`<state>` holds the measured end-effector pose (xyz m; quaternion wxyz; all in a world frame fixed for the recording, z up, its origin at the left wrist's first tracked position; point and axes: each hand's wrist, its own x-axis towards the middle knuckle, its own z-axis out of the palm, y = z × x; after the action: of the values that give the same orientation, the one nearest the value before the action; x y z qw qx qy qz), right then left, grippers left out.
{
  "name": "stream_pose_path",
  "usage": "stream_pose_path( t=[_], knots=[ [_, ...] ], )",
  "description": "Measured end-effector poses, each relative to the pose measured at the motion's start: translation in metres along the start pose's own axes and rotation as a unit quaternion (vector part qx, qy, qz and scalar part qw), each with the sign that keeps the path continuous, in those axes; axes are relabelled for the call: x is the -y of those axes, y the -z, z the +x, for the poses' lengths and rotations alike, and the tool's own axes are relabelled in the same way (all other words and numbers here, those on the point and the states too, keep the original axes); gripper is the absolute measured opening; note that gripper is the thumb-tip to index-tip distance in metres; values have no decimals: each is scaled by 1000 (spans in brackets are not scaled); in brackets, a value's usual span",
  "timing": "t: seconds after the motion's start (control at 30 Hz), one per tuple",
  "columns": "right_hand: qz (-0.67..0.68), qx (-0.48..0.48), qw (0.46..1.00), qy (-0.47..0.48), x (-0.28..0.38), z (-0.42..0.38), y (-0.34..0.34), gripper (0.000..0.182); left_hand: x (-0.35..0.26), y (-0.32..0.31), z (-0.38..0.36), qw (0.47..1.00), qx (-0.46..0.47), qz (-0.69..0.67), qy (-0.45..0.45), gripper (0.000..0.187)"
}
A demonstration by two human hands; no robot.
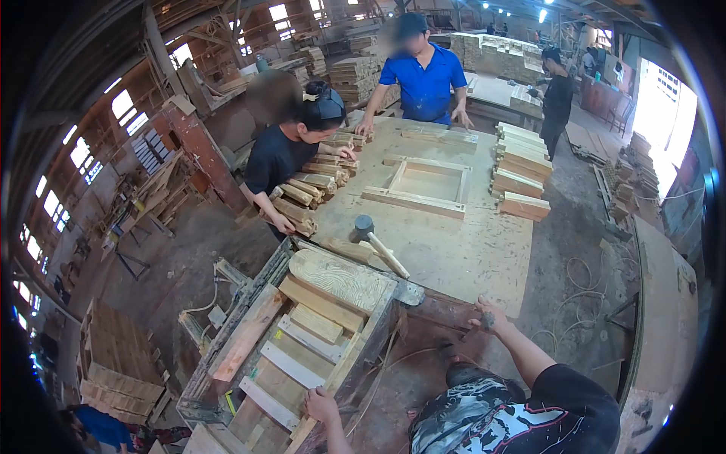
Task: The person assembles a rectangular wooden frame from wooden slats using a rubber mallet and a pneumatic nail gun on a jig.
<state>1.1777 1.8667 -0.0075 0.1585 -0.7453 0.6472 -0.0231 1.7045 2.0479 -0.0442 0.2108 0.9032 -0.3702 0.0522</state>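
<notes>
My left hand (322, 405) is at the lower middle, its fingers curled over the long wooden side rail (349, 342) of a clamping bench. Inside the bench, several pale slats (293, 365) lie crosswise, with a broad wooden board (333, 278) at the far end. My right hand (491, 318) is by the near edge of the worktable (495, 261), fingers bent around something small and dark that I cannot make out. A mallet (382, 246) with a dark head lies between bench and table, apart from both hands.
An assembled wooden frame (423, 188) lies on the table. Stacked wooden pieces (522, 170) line its right side, more (314, 181) its left. A person in black (280, 155) handles those; another in blue (425, 79) stands behind. Hoses (578, 303) trail across the floor.
</notes>
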Motion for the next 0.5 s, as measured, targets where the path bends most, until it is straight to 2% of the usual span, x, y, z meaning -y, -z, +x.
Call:
stream_pose_path(
  t=[0.1,0.3,0.37,0.5],
  knots=[
    [12,-10,1000,6,-7,1,-4,67,-3,4,-1,1000,0,11,-5,27],
    [59,32,998,22,-17,5,-5,65,-7,4,2,999,23,-8,42,26],
    [42,-20,998,40,-17,1,-4,67,-7,5,1,998,46,0,46,25],
    [51,-6,998,27,-4,1,36,62,-3,0,2,998,37,-13,54,24]
  ],
)
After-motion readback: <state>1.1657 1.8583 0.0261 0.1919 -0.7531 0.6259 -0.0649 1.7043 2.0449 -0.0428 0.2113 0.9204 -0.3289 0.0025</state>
